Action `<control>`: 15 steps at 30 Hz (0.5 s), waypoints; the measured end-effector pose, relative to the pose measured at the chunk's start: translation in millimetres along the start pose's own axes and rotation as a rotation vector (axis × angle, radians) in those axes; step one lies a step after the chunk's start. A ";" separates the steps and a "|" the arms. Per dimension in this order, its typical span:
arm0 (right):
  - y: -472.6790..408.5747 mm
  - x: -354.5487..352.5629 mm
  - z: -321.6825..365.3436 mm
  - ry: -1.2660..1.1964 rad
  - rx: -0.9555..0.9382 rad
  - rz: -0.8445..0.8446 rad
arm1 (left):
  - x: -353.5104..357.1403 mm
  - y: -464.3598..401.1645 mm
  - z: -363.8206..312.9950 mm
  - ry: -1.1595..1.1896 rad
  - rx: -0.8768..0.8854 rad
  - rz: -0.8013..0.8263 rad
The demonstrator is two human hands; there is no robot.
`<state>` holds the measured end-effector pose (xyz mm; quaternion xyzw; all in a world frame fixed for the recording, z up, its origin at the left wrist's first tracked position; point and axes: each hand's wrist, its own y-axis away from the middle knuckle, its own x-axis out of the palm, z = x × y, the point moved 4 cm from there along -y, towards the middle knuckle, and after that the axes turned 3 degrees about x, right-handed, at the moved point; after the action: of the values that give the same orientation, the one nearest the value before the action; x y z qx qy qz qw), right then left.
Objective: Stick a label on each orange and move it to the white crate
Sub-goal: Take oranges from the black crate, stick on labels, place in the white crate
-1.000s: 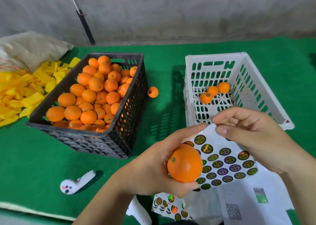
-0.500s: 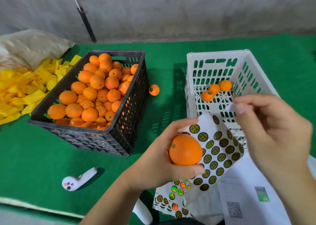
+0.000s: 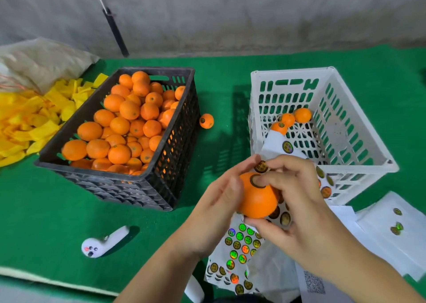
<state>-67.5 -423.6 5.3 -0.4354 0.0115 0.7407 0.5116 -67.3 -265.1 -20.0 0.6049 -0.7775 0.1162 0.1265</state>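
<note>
My left hand [image 3: 216,208] grips an orange [image 3: 258,201] together with a sheet of round stickers [image 3: 280,146] that stands up behind it. My right hand [image 3: 302,208] curls round the orange's right side, one fingertip pressing a round label [image 3: 255,181] onto its top. All of this hovers just in front of the white crate [image 3: 288,71], which holds three oranges [image 3: 302,115], one showing a label. The black crate [image 3: 152,69] on the left is full of oranges.
A loose labelled orange [image 3: 206,121] lies between the crates. More sticker sheets [image 3: 239,252] and white papers [image 3: 391,231] lie under and right of my hands. A white controller [image 3: 103,242] sits front left. Yellow wrappers [image 3: 30,118] and a bag [image 3: 41,60] fill the far left.
My right hand peeled a label off the sheet and came down onto the orange, where it now presses the label. The left hand lifted the orange slightly toward the white crate.
</note>
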 end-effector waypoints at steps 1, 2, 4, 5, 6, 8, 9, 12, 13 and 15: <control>-3.1 -2.5 0.6 -0.036 0.013 -0.017 | -2.8 -1.3 -0.1 -0.031 0.008 -0.053; -7.4 -7.8 -0.9 -0.071 0.032 -0.047 | -8.8 -2.5 0.2 -0.047 0.010 -0.116; -18.4 -23.3 -12.3 -0.141 0.087 -0.174 | -21.6 -6.9 1.3 0.010 0.001 -0.233; -25.6 -30.1 -18.0 -0.199 0.129 -0.238 | -25.0 -10.1 2.7 0.050 -0.015 -0.260; -33.7 -31.2 -21.9 -0.278 0.181 -0.258 | -23.1 -15.1 7.9 0.052 -0.031 -0.273; -46.1 -8.7 -18.6 -0.420 0.287 -0.118 | -7.1 -27.3 16.2 0.027 -0.012 -0.258; -46.8 8.7 -15.1 -0.432 0.336 -0.066 | 4.5 -32.7 20.5 0.037 -0.005 -0.239; -48.4 30.3 -18.4 -0.473 0.458 -0.213 | 17.6 -53.4 29.3 -0.003 -0.016 -0.245; -50.1 25.8 -24.4 -0.518 0.503 -0.274 | 15.5 -61.1 28.8 -0.052 -0.011 -0.254; -49.0 10.8 -41.1 -0.553 0.548 -0.351 | 8.9 -72.9 22.0 -0.176 0.031 -0.228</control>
<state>-4.9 -411.2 -6.3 -0.0638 -0.0041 0.7009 0.7104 0.0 -298.2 -35.7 0.6989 -0.7101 0.0596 0.0606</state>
